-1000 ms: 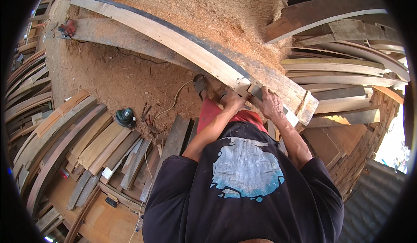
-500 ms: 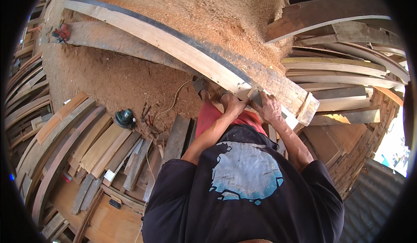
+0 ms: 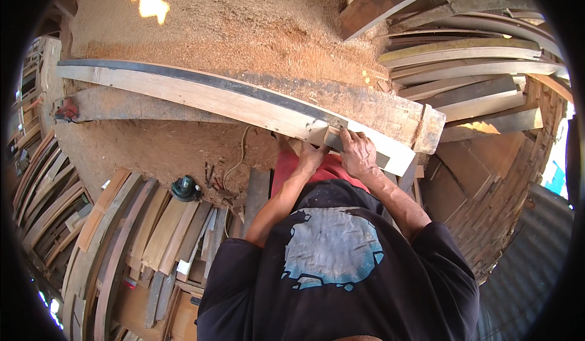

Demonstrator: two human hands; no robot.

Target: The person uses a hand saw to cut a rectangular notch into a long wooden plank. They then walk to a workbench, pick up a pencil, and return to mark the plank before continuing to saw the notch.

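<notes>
Nearest, beyond the dark shirt (image 3: 329, 249), the left hand (image 3: 313, 160) is at the near face of a curved beam (image 3: 201, 97); its thumb is hidden, so I cannot tell whether it pinches anything. The right hand (image 3: 358, 152) has its fingers bent and drawn together over a dark flat piece (image 3: 335, 139), beside a pale block (image 3: 326, 135). To do this well, I would keep the flat piece snug to the beam's face, press evenly, and let the other hand steady the wood. The beam lies along the bench (image 3: 390, 112), overhanging its near edge, one end close to the bench's right end, the other beyond its left.

Counting outward: two hands, one flat piece, one block, one beam; one green tool (image 3: 186, 188) by the left timber stack (image 3: 164, 237); one bench, with one cleat (image 3: 420, 128) across its right end and one red tool (image 3: 66, 108) at its left; one right timber stack (image 3: 463, 55), and past the bench, sawdust (image 3: 262, 36). The stacked boards overlap too much to count
</notes>
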